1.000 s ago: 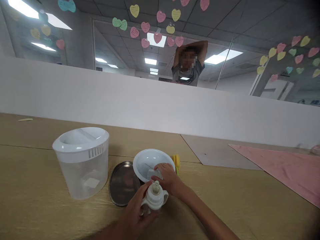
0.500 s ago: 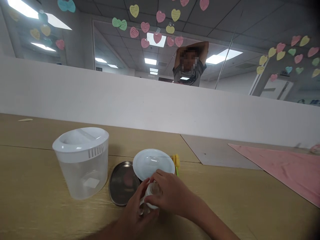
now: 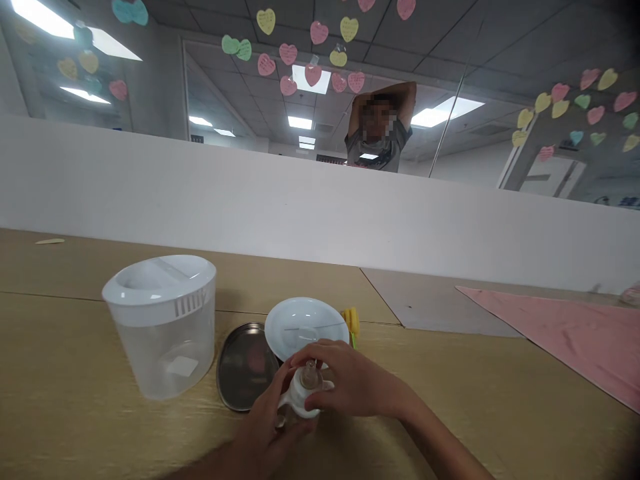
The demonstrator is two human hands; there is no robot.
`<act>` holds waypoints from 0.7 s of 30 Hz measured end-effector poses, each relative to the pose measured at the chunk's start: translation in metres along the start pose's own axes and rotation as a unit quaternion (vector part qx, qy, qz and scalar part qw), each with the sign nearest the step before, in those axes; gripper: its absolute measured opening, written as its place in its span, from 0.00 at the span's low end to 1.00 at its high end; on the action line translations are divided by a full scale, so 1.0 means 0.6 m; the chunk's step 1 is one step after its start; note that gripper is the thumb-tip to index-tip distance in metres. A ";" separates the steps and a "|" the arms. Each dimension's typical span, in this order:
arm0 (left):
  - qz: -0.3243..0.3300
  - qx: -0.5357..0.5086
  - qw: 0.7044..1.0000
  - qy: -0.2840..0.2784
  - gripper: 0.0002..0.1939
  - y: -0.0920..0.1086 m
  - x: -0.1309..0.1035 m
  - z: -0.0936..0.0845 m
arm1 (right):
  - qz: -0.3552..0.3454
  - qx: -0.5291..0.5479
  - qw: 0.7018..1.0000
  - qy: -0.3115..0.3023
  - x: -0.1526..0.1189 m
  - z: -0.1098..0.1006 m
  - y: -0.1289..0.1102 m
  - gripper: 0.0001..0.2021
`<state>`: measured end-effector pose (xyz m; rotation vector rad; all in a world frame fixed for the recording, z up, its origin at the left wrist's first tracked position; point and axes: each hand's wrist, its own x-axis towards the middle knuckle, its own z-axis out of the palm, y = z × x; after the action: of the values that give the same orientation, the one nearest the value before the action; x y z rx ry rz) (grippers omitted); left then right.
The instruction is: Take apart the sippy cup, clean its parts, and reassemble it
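Just past hands (image 3: 357, 383) — both round bottle (image 3: 301, 395) — white bowl (image 3: 287, 317); metal tray (image 3: 244, 367) left, lidded tub (image 3: 159, 343) farther left.

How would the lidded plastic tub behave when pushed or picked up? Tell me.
The tub is probably light for its size, since its see-through walls look like plastic. It may tip if pushed high up, as it narrows toward its base. Its glossy white lid could be slippery.

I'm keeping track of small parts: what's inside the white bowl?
Inside the white bowl is a clear, see-through object, too indistinct to name. The right hand covers part of the bowl's near side; anything there cannot be seen.
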<state>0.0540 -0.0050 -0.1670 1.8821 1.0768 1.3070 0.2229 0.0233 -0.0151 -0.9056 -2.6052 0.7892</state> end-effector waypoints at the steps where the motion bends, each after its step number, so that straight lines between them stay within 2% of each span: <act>1: -0.001 -0.004 1.000 0.004 0.35 0.003 0.001 -0.001 | 0.003 0.003 1.000 -0.004 -0.001 -0.002 -0.001 0.21; 3: 0.001 -0.010 1.000 0.010 0.36 0.009 0.003 0.000 | 0.016 0.004 1.000 0.009 0.001 -0.001 0.000 0.20; 6: -0.004 -0.007 1.000 0.024 0.38 0.015 0.005 0.001 | 0.042 -0.035 0.995 0.088 0.009 0.007 0.004 0.11; 8: -0.013 -0.001 1.000 0.027 0.38 0.019 0.006 0.001 | 0.043 -0.050 0.991 0.119 0.013 0.010 0.007 0.09; 12: -0.033 0.003 0.999 0.011 0.36 0.025 0.007 -0.001 | -0.017 0.010 0.997 0.070 0.006 -0.004 0.004 0.03; 15: -0.046 0.008 0.999 0.014 0.36 0.029 0.008 -0.002 | -0.061 0.051 0.996 0.043 -0.005 -0.023 -0.003 0.09; 18: -0.031 0.006 0.999 0.013 0.37 0.029 0.008 -0.001 | -0.065 0.076 0.993 0.057 -0.012 -0.038 -0.006 0.11; 21: -0.008 0.005 1.000 0.008 0.36 0.024 0.006 0.001 | -0.069 0.094 0.987 0.111 -0.014 -0.048 -0.001 0.10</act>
<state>0.0593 -0.0088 -0.1536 1.8690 1.1064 1.3124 0.2412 0.0292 0.0080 -0.7074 -2.3273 0.8278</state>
